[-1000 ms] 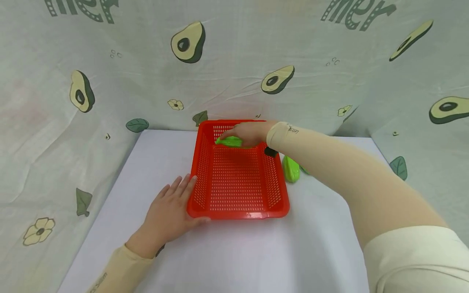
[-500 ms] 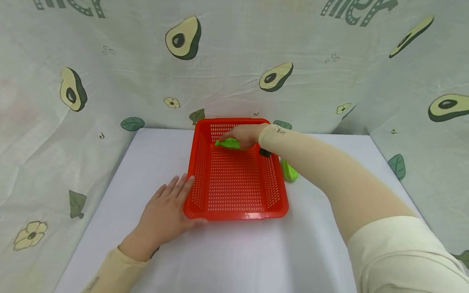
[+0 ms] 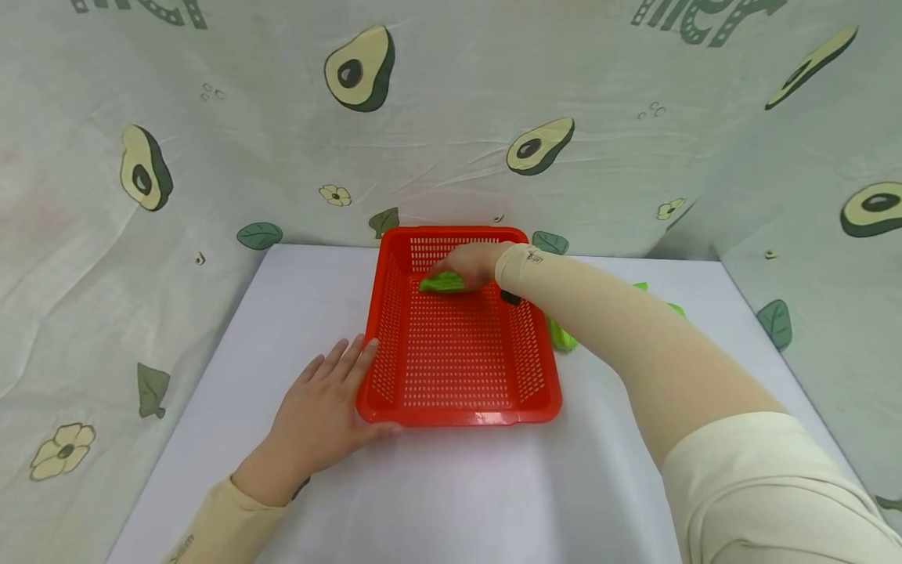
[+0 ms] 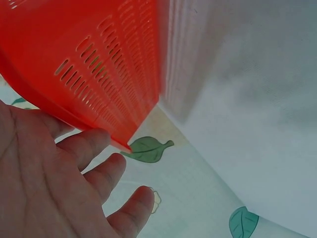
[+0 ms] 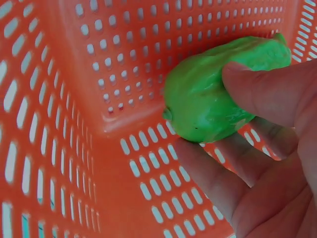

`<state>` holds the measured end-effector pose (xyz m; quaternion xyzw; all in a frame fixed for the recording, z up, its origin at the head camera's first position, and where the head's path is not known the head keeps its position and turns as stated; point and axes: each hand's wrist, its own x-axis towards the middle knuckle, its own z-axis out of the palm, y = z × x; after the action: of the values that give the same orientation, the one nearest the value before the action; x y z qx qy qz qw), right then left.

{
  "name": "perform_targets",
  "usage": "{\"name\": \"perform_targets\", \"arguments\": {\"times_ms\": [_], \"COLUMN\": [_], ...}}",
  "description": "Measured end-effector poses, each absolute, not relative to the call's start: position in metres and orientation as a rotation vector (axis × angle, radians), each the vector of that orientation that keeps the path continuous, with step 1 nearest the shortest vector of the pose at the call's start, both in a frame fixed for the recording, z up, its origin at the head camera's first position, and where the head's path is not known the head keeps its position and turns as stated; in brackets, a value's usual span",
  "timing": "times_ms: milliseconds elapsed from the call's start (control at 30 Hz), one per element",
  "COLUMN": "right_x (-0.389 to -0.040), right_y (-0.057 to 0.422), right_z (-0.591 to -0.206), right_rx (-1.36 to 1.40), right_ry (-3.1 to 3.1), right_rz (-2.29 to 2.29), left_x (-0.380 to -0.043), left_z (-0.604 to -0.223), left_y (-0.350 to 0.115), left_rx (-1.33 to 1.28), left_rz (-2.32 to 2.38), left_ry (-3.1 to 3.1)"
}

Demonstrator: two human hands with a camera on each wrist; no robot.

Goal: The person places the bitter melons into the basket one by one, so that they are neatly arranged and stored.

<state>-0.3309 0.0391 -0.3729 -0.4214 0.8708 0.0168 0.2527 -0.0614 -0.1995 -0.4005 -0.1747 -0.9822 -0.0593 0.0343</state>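
Note:
A red slotted plastic basket [image 3: 458, 417] stands on the white table. Inside it, near the far wall, my right hand [image 3: 474, 262] holds a green, glossy, ridged, elongated vegetable [image 3: 442, 283]. The right wrist view shows the thumb [image 5: 257, 89] lying over this green vegetable [image 5: 203, 99], with the fingers curled beneath, close over the slotted floor. My left hand [image 3: 317, 415] rests at the basket's near left corner, its fingers outstretched along the outer wall. From the left wrist, the fingers [image 4: 94, 146] appear against the rim of the basket [image 4: 124, 64].
Another green vegetable [image 3: 562, 335] lies just outside the basket's right wall, partly behind my right forearm. Beyond that arm, more green pieces [image 3: 640, 286] show on the table [image 3: 310, 290]. Avocado-printed cloth [image 3: 451, 94] rises behind the table and at both sides.
My right hand and the green vegetable have shifted slightly nearer within the basket. As the forearm moved, green pieces came into sight beyond it. The left hand has stayed at the basket.

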Motion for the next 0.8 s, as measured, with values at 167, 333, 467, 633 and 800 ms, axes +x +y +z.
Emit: {"name": "perform_targets", "arguments": {"times_ms": [167,333,467,633,800], "right_x": [-0.332,-0.333,-0.334,-0.335,-0.336], "right_y": [0.038,0.036,0.037,0.039,0.040], "right_z": [-0.376,-0.379,-0.383,-0.386,-0.387], "right_rx": [-1.159,-1.180,-1.186,-1.201,-1.265], "right_ry": [2.393,2.410,2.425,2.458,2.455], "right_rz": [0.073,0.092,0.080,0.095,0.118], "left_x": [-0.062,-0.062,-0.062,-0.062,-0.061], "left_z": [-0.400,-0.402,-0.403,-0.403,-0.402], "left_y": [-0.199,-0.199,-0.199,-0.200,-0.199], "left_rx": [-0.533,-0.533,-0.531,-0.534,-0.532], "left_rz": [-0.191,-0.184,-0.191,-0.185,-0.184], "left_ry": [-3.026,-3.026,-3.020,-3.017,-3.027]}}
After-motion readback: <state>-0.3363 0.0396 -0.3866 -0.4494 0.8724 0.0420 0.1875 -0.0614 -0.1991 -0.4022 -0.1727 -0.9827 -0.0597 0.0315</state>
